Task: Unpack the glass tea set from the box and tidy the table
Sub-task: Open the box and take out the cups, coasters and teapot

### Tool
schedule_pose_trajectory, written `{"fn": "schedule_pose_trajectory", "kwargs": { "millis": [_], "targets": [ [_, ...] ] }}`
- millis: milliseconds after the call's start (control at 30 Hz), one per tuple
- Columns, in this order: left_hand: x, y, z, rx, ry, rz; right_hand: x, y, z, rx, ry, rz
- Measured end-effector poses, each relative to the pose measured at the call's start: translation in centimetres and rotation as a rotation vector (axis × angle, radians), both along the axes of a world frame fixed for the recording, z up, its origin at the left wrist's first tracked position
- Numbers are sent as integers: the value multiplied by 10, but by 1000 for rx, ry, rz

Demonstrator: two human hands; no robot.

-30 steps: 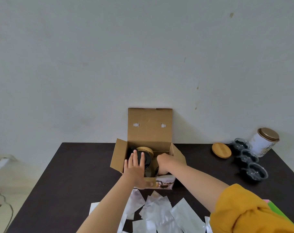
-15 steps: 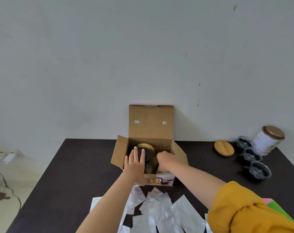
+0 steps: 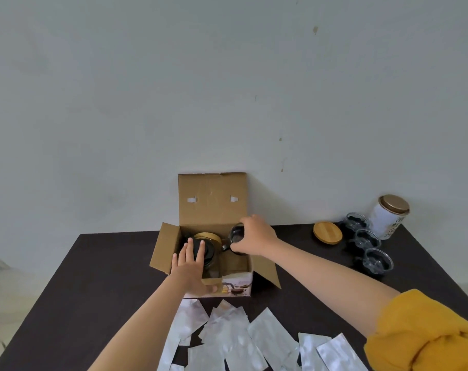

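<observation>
Dark table [image 3: 93, 277] is set against a pale wall. At its middle an open box [image 3: 163, 250] is steadied by the flat, open left hand [image 3: 191, 266], fingers over a lidded teapot [image 3: 207, 243] inside. Above the box's right side, a glass cup [image 3: 237, 234] is gripped by the right hand [image 3: 255, 235]. Three cups [image 3: 366, 241], a wooden lid [image 3: 327, 233] and a tin [image 3: 389, 219] are lined up far right; silver sachets [image 3: 235, 336] are scattered nearest.

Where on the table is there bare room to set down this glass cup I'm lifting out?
Bare dark table lies left of the box, and a patch lies between its right flap and the row of three cups. The near edge is crowded with silver packets; the far right corner holds a wooden lid and tin.
</observation>
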State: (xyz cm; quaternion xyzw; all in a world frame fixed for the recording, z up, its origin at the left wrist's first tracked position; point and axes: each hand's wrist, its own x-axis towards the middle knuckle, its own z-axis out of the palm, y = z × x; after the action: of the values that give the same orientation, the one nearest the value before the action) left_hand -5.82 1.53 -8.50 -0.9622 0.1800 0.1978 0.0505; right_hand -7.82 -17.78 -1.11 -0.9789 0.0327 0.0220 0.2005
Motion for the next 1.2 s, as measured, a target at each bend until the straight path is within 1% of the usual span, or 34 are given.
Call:
{"fn": "schedule_pose_trajectory", "kwargs": {
  "millis": [100, 300, 433, 500, 633, 733, 833, 933, 1200],
  "targets": [
    [-2, -2, 3, 10, 26, 25, -16, -28, 5, -7, -36, -39],
    [-11, -23, 21, 63, 18, 124, -60, -107, -5, -26, 60, -183],
    [-21, -52, 22, 19, -60, 314, -85, -167, -7, -142, 104, -270],
    [-25, -67, 19, -7, -100, 380, -95, -199, -10, -149, 126, -339],
    [-34, -98, 12, -76, -203, 397, -111, -259, -17, -185, 154, -453],
    [-40, -119, 6, -97, -227, 417, -120, -297, -21, -188, 152, -504],
    [-42, -132, -3, -95, -214, 499, -123, -330, -26, -206, 155, -543],
    [-42, -138, -13, -70, -269, 555, -118, -356, -32, -207, 173, -551],
    [-37, -142, -24, -19, -351, 563, -89, -401, -52, -187, 219, -583]
  ]
}}
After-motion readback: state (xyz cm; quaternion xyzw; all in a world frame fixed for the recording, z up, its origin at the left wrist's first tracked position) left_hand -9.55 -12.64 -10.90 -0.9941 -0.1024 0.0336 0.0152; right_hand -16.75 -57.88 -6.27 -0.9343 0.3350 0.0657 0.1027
